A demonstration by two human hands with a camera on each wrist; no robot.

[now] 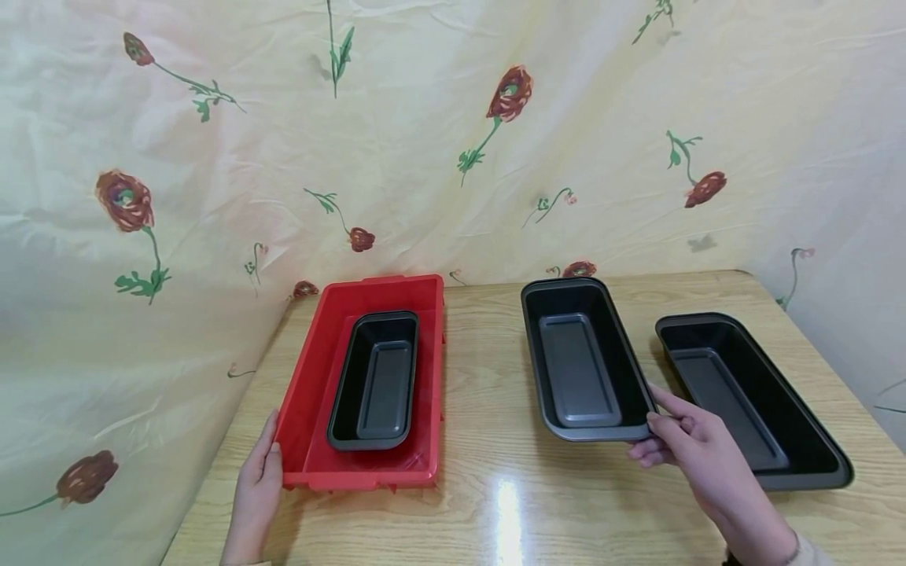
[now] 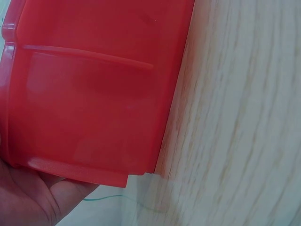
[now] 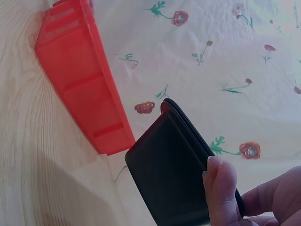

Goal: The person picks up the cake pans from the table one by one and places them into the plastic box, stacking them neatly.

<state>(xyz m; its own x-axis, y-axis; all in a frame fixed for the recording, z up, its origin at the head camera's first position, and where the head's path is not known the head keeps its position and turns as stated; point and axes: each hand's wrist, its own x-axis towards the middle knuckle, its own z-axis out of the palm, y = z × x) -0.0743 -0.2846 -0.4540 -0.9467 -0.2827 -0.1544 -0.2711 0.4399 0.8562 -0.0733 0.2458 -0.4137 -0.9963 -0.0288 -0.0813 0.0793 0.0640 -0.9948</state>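
Observation:
On the left in the head view, my left hand [image 1: 256, 479] grips the near left corner of a red plastic tray [image 1: 361, 478], thumb at the rim. Inside that tray lies a small dark loaf pan [image 1: 385, 389]. My right hand [image 1: 697, 448] pinches the near right corner of a mid-sized dark loaf pan [image 1: 576, 369], thumb on its rim and fingers beneath. The right wrist view shows this loaf pan [image 3: 171, 174] held up, slightly tilted, its outer wall facing the camera. A larger dark loaf pan [image 1: 736, 401] sits on the table to the right, partly behind my right hand.
Everything is on a light wooden table [image 1: 488, 464]. A flower-patterned cloth [image 1: 425, 157] hangs behind the table and along its left and right sides, close to the tray's far edge.

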